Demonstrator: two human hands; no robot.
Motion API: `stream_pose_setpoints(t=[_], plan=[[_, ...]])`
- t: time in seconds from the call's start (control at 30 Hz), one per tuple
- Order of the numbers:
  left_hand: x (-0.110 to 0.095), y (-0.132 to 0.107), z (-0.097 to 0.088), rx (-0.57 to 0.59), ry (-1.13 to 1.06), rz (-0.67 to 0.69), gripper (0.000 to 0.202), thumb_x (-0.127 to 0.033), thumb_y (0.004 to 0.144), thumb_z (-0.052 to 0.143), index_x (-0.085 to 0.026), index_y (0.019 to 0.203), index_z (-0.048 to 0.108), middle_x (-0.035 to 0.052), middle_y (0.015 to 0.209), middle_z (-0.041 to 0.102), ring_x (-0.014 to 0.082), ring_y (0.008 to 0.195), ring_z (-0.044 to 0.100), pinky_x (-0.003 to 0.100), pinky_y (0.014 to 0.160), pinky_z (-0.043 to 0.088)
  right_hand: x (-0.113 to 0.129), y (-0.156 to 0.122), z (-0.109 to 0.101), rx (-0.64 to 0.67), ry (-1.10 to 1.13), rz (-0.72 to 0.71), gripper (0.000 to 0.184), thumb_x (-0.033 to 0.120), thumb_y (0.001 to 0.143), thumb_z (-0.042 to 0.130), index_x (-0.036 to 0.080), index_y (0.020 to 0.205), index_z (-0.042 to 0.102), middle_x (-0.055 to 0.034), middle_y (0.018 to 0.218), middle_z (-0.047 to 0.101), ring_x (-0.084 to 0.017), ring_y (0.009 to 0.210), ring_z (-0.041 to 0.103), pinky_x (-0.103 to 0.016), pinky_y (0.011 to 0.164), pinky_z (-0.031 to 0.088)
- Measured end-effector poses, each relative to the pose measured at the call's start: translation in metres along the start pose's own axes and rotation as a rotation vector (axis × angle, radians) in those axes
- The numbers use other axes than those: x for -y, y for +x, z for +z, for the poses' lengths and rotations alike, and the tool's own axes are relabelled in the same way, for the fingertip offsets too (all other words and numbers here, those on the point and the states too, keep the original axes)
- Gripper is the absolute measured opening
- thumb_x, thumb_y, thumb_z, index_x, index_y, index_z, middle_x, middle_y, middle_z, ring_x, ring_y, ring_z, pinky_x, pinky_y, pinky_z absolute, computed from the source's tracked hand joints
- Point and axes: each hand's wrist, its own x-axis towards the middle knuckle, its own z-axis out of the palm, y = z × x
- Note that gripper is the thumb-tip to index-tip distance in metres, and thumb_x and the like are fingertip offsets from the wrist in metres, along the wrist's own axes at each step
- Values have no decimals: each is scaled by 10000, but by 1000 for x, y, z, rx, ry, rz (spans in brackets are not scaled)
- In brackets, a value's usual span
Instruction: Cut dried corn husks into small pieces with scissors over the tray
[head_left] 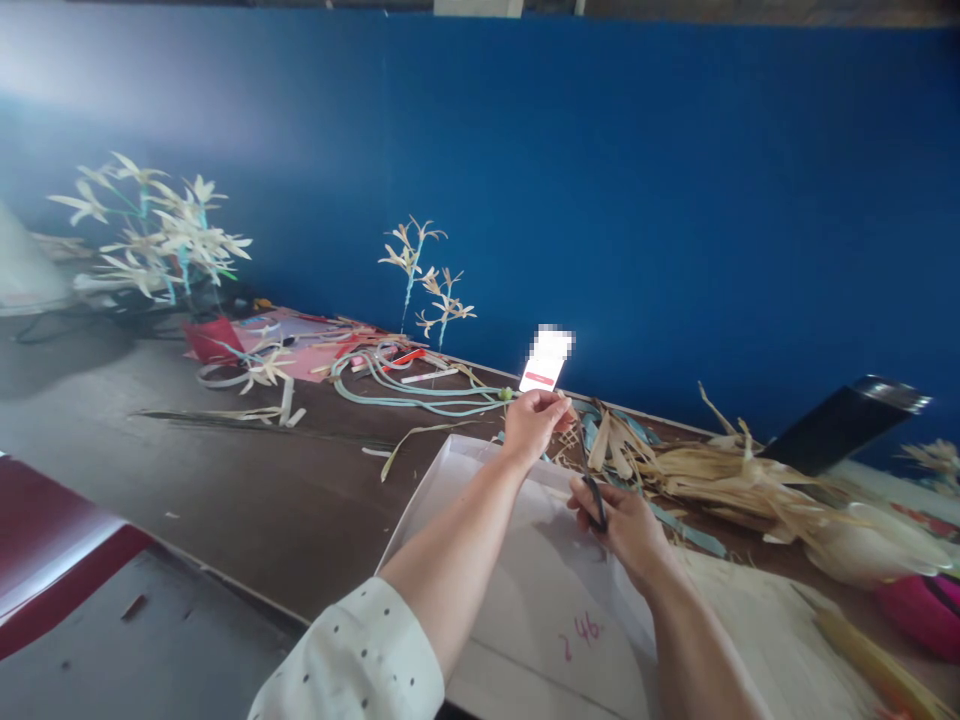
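My right hand point(626, 525) is closed around the dark handles of a pair of scissors point(598, 505), whose blades point up toward my other hand. My left hand point(534, 430) is pinched shut above the far side of a shallow white box lid point(480, 600); what lies between its fingertips is too small to make out. Just beyond that hand stands a phone point(541, 375) with a bright, partly blurred screen. Dry corn husks point(697, 480) lie in a heap to the right of the scissors. Pink handwritten marks show on the lid.
Pale husk flowers point(180, 235) and two smaller flower stems point(442, 300) stand along the blue wall point(637, 200). Light-blue cords point(405, 398) and a red cutter point(403, 360) lie left. A black bottle point(847, 425) leans at right near a magenta object point(919, 610).
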Motion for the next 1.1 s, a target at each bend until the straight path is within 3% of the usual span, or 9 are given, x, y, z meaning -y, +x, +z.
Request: stream_pose_setpoints(t=[0.73,1.1], plan=[[2,1,0,4,-14,-3,192,-298,699,671,-124,719,592,26,621,636,116,560,608,267,593,531,4,-2,-1,37,16,19,434,586,693,588,157,659,639,-5,484,535,-96,407,367,-237,408,264],[0,0,1,-12,-6,-12,190,-296,700,667,-121,719,593,28,616,636,110,557,605,258,587,530,6,-1,-1,-14,-50,-15,399,557,704,580,176,595,620,-2,465,534,-106,410,392,-241,416,279]])
